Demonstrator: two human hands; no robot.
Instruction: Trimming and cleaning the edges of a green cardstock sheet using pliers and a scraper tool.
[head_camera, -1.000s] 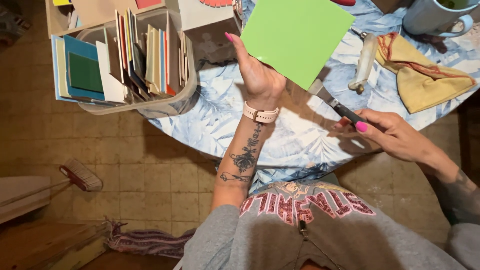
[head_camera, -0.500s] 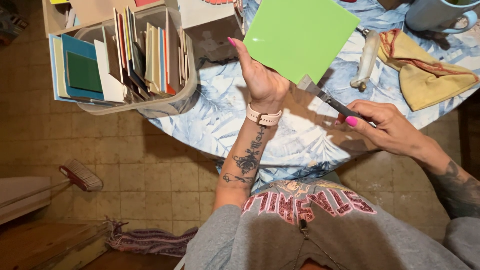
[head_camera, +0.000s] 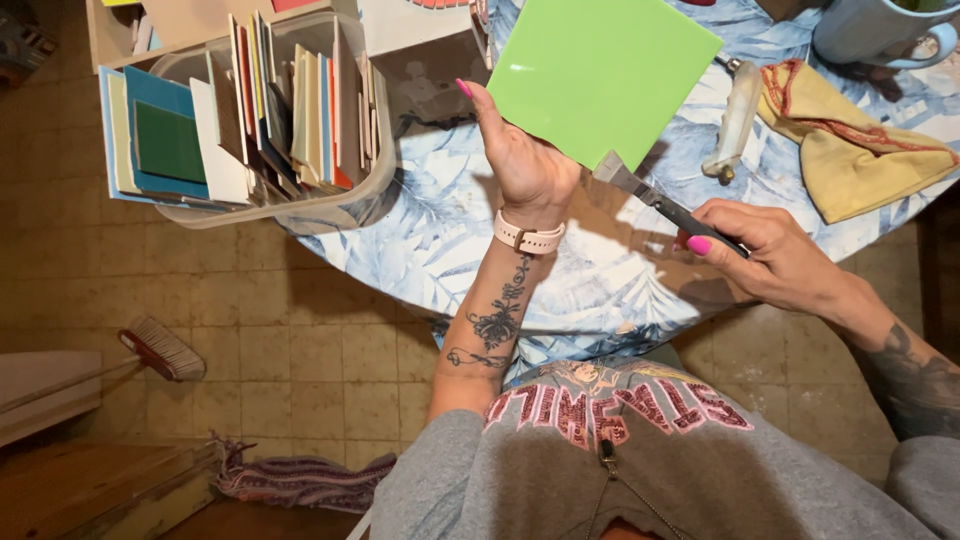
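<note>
left hand (head_camera: 525, 165): raised over the table, fingers closed round the lower left edge of the green tile (head_camera: 603, 75), thumb side toward the camera; holds it tilted, face up toward the head camera.
green tile: flat bright green square, held in the air above the blue leaf-print tablecloth (head_camera: 450, 240), not resting on anything; lower corner meets the tool tip.
right hand (head_camera: 765, 250): wrapped tight around the dark handle of the scraper tool (head_camera: 650, 198), index finger laid along the handle.
scraper tool: flat metal blade angled up-left, tip touching or just under the tile's lower edge; exact contact hard to tell, the blade end is partly hidden by the tile.
doing it well: keep the tile pinched firm so it does not twist; keep the blade low and flat to the edge, push away from the holding palm; short strokes, since the blade points toward the left wrist.
risk: slip of the blade into the left palm, or tile dropped onto the table.
nearby: clear plastic tub (head_camera: 340, 205) packed with upright coloured tiles at left, yellow cloth (head_camera: 850, 150) and mug (head_camera: 885, 35) at right, broom (head_camera: 160, 348) on the tiled floor.
</note>
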